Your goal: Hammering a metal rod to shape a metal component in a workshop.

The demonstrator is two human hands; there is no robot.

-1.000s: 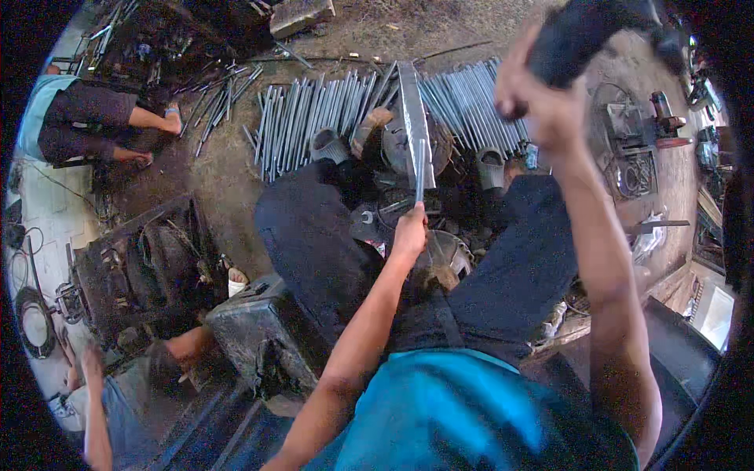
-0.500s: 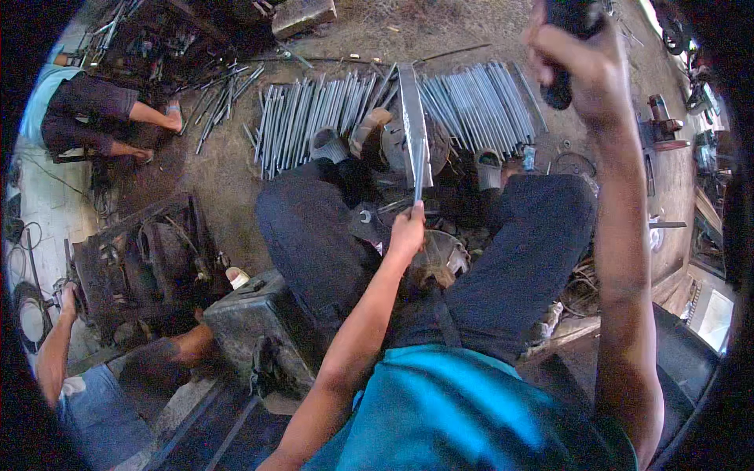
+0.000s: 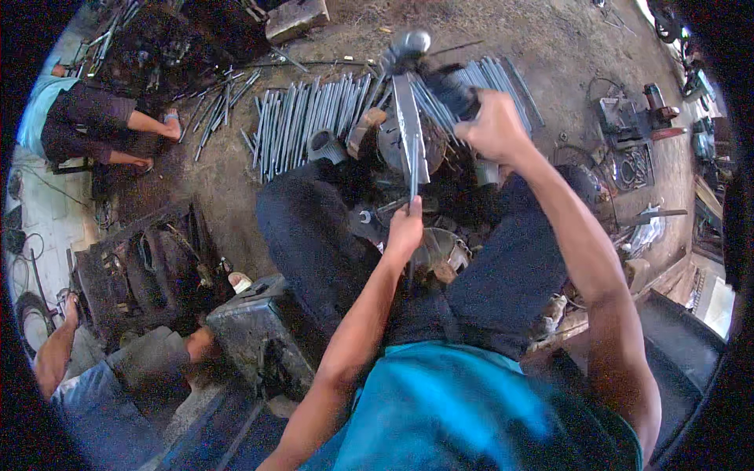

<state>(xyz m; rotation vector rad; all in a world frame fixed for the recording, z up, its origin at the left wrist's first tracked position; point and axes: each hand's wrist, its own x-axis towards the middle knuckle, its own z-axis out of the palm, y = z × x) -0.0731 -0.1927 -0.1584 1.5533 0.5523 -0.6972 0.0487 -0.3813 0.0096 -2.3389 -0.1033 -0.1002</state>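
My left hand (image 3: 406, 228) is closed around a thin metal rod (image 3: 414, 169) between my knees. The rod's far part overlaps a long, flat metal bar (image 3: 408, 110) with a bright edge; I cannot tell whether they are joined. My right hand (image 3: 496, 129) grips a hammer (image 3: 409, 44) by its dark handle, smeared by motion. The hammer's rounded, shiny head is over the bar's far end. A round block (image 3: 390, 145) is beside the bar, partly hidden. Beneath my left hand, an open-ended wrench (image 3: 364, 217) lies near my left thigh.
Many metal rods (image 3: 302, 125) lie in rows on the floor ahead. A dark metal box (image 3: 255, 322) stands at my left, near a seated person (image 3: 118, 385). Another person (image 3: 86, 118) sits farther left. A machine with a red part (image 3: 664, 118) is at the right.
My right hand has swung down and left from high on the right, bringing the hammer over the bar. My left hand keeps its hold on the rod, almost in place.
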